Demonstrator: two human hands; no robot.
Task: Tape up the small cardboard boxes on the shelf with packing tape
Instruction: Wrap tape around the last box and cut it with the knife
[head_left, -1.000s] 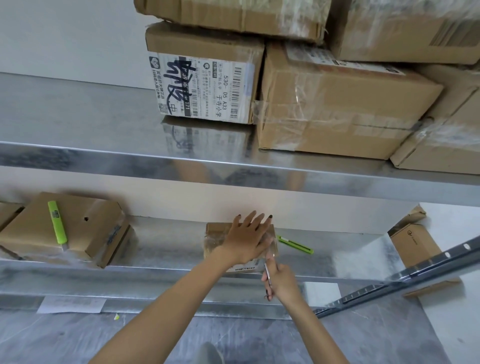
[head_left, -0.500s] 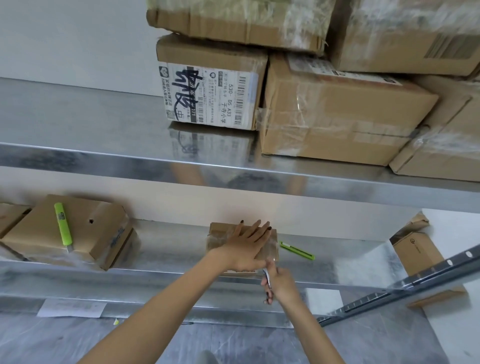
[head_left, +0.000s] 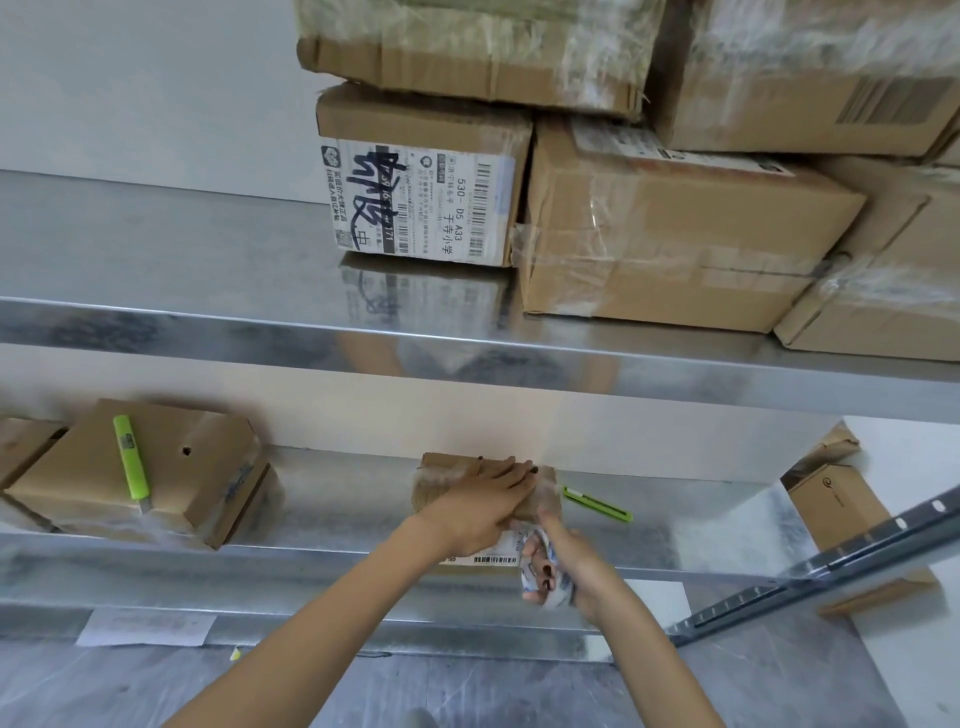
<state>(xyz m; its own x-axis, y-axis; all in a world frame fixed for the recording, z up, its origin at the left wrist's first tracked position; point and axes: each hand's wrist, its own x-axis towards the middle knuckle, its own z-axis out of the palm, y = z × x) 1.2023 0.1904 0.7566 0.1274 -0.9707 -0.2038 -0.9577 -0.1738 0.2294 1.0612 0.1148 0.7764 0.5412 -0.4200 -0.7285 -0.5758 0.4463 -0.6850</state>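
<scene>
A small cardboard box (head_left: 441, 475), wrapped in clear tape and with a barcode label on its front, sits on the lower metal shelf (head_left: 337, 519). My left hand (head_left: 483, 509) lies flat on top of it, fingers straight and close together. My right hand (head_left: 579, 564) is at the box's front right corner. It grips a roll of packing tape (head_left: 540, 587), with the fingers curled through the roll. The hands hide the strip between roll and box.
A green utility knife (head_left: 597, 503) lies on the shelf just right of the box. Another green knife (head_left: 130, 462) rests on a larger box (head_left: 197, 478) at the left. Several taped boxes (head_left: 665, 234) are stacked on the upper shelf. One more box (head_left: 831, 504) stands at the far right.
My left hand's spread fingers have drawn together on the box top. My right hand has risen to the box's front right corner, and the tape roll now shows in it.
</scene>
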